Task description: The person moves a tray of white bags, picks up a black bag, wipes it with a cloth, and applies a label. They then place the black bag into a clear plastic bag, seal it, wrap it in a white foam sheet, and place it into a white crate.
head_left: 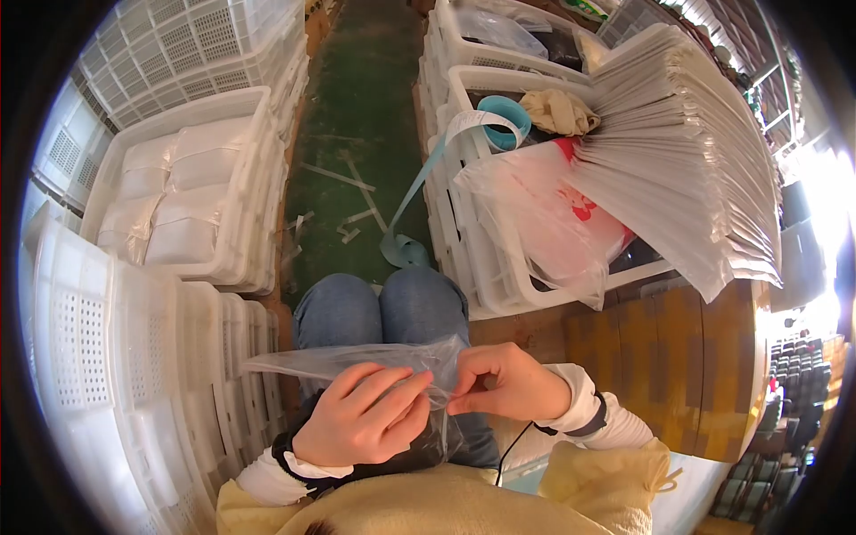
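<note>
A clear plastic bag (348, 358) lies across my lap, its long end pointing left above my knees. My left hand (364, 417) has its fingers bent over the bag near its right end, gripping the film. With thumb and forefinger together, my right hand (510, 382) pinches the bag's edge just beside the left fingertips. Folds of the film hang below both hands. Whether anything lies inside the bag cannot be made out.
Stacked white crates (234, 209) on the left hold white wrapped packs (187, 214). Crates (481, 259) on the right carry a fanned stack of white plastic sleeves (678, 152), a teal tape roll (505, 120) and a cloth (560, 112). Taped cardboard boxes (669, 366) stand below.
</note>
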Demonstrator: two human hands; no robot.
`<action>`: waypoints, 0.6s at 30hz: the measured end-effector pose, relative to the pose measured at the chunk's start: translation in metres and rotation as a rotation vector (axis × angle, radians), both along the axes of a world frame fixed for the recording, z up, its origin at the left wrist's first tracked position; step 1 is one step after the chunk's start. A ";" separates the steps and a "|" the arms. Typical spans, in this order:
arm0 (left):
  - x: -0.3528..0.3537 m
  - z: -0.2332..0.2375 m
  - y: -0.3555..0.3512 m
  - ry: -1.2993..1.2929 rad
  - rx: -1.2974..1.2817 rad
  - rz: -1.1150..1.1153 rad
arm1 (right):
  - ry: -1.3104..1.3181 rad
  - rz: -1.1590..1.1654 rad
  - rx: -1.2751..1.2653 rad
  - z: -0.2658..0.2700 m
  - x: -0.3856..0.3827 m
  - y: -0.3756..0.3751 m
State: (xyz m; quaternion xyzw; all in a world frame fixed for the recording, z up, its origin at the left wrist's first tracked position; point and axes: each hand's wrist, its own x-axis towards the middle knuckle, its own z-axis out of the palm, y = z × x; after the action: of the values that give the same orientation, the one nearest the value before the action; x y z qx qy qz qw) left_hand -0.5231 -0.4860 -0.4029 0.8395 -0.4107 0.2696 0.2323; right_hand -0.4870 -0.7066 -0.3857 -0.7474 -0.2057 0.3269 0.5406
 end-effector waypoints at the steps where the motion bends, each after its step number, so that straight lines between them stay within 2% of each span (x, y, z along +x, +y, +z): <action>1: 0.002 -0.001 0.000 0.016 0.004 0.000 | 0.046 0.010 -0.008 -0.001 0.002 -0.001; 5: 0.004 -0.005 -0.003 0.044 -0.042 -0.016 | 0.049 -0.048 0.020 -0.002 0.005 0.007; 11: 0.005 -0.005 -0.001 0.086 -0.029 0.008 | -0.149 -0.058 -0.026 0.002 0.009 0.013; 14: 0.004 0.001 0.009 0.114 0.062 0.056 | -0.444 0.030 0.004 0.002 0.007 0.011; 18: -0.018 0.014 0.025 0.366 0.196 0.147 | -0.725 0.183 -0.086 0.004 -0.009 0.006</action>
State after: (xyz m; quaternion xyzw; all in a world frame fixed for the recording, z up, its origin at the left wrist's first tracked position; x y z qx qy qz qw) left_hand -0.5408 -0.4608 -0.3891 0.9207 -0.3235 0.0878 0.2000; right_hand -0.4964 -0.7003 -0.3817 -0.8151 -0.4358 0.0964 0.3693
